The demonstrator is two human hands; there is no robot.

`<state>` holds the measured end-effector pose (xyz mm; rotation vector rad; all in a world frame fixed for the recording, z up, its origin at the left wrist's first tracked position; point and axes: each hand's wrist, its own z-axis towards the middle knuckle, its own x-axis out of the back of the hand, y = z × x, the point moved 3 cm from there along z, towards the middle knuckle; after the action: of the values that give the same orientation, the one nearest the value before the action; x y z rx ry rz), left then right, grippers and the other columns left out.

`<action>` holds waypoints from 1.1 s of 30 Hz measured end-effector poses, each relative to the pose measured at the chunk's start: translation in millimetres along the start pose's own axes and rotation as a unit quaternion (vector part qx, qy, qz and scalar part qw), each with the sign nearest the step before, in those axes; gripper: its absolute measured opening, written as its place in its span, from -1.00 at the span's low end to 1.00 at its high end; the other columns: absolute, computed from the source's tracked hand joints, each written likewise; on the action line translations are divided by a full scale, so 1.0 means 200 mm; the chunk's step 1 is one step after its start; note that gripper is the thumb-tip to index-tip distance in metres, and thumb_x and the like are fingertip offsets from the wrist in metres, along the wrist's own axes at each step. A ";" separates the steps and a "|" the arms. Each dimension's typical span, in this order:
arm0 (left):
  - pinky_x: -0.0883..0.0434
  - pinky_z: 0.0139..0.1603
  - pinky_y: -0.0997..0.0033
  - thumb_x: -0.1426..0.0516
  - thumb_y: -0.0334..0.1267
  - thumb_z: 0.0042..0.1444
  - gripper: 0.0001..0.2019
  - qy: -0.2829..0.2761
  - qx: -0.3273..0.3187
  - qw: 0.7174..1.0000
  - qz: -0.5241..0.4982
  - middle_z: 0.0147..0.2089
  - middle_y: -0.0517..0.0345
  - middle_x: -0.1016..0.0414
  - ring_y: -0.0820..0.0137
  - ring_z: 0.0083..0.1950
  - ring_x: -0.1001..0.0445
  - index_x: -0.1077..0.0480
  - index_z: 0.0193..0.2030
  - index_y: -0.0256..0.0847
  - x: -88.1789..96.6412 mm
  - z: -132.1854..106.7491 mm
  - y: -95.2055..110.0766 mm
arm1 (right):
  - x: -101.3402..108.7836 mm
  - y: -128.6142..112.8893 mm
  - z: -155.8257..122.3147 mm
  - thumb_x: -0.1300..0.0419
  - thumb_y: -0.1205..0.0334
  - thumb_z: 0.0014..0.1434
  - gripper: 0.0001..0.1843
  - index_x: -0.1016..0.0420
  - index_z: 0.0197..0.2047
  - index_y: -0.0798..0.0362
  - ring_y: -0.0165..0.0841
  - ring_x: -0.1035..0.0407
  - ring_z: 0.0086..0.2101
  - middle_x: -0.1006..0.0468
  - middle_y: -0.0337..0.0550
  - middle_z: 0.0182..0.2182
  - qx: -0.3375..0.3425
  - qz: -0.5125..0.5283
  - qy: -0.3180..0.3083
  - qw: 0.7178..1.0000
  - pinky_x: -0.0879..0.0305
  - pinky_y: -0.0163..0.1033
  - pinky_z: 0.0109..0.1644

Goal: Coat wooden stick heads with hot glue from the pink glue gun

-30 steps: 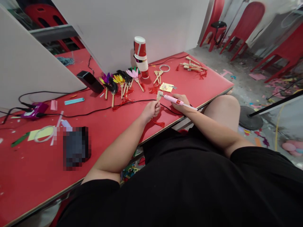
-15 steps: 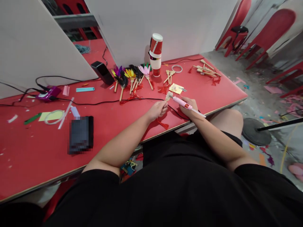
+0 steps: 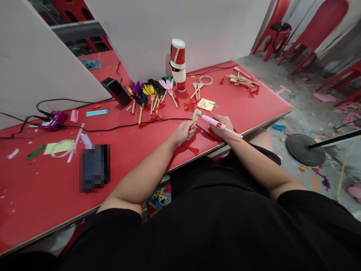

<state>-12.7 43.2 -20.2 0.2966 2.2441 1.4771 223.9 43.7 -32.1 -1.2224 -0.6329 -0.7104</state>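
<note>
My left hand (image 3: pixel 184 132) is closed around the handle of a small tasselled stick with a pale, flat head (image 3: pixel 196 114). Its red tassel (image 3: pixel 192 149) hangs below the fist. A pink hot glue gun (image 3: pixel 213 122) with a translucent glue stick poking out of its back is gripped in my right hand (image 3: pixel 222 121). The gun's nozzle is at the stick's head; whether they touch I cannot tell. Just behind lies a stained yellow paper (image 3: pixel 205 104). Beyond it are similar bare sticks (image 3: pixel 198 90) with red tassels.
Feather-topped sticks (image 3: pixel 152 92) lie mid-table beside stacked paper cups (image 3: pixel 178 64). More bare sticks (image 3: pixel 241 79) are at the right, near a tape ring (image 3: pixel 205 80). A black cable (image 3: pixel 118 128) runs from a purple power strip (image 3: pixel 55 121). A blurred dark object (image 3: pixel 94 168) sits at left.
The view has shifted slightly, so the table things appear further left. Both hands keep their grips, and the glue gun's nozzle stays at the stick's head. My knee shows less.
</note>
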 end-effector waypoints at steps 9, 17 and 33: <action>0.07 -0.58 0.61 -0.02 -0.13 0.68 -0.53 0.020 0.015 1.000 0.001 -0.53 0.42 0.04 0.56 -0.59 0.17 -0.10 -0.38 -0.07 0.00 0.00 0.01 | -0.02 0.01 0.01 -0.26 0.12 0.27 -0.86 -0.63 -0.23 -0.03 -0.18 -0.50 -0.32 -0.68 -0.08 -0.35 0.001 0.007 0.005 1.000 -0.18 -0.13 -0.19; 0.04 -0.57 0.62 0.03 -0.15 0.71 -0.51 0.001 -0.009 1.000 0.022 -0.53 0.41 0.07 0.54 -0.58 0.16 -0.11 -0.38 -0.07 0.01 -0.01 0.02 | -0.03 0.01 0.02 -0.32 0.17 0.18 -0.89 -0.61 -0.19 -0.08 -0.11 -0.55 -0.27 -0.71 -0.09 -0.33 -0.008 -0.001 0.022 1.000 -0.19 -0.12 -0.18; 0.05 -0.57 0.56 0.00 -0.24 0.68 -0.52 -0.030 -0.025 0.998 0.043 -0.53 0.37 0.03 0.54 -0.58 0.13 -0.15 -0.41 -0.08 0.00 -0.01 0.04 | 0.01 0.03 -0.01 -0.26 0.09 0.28 -0.86 -0.48 -0.30 -0.10 -0.19 -0.46 -0.37 -0.63 -0.10 -0.41 0.002 0.007 0.023 1.000 -0.24 -0.10 -0.21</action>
<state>-15.2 44.7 -12.4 0.4212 2.1685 1.5435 229.9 41.5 -33.7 -1.2016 -0.5874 -0.7238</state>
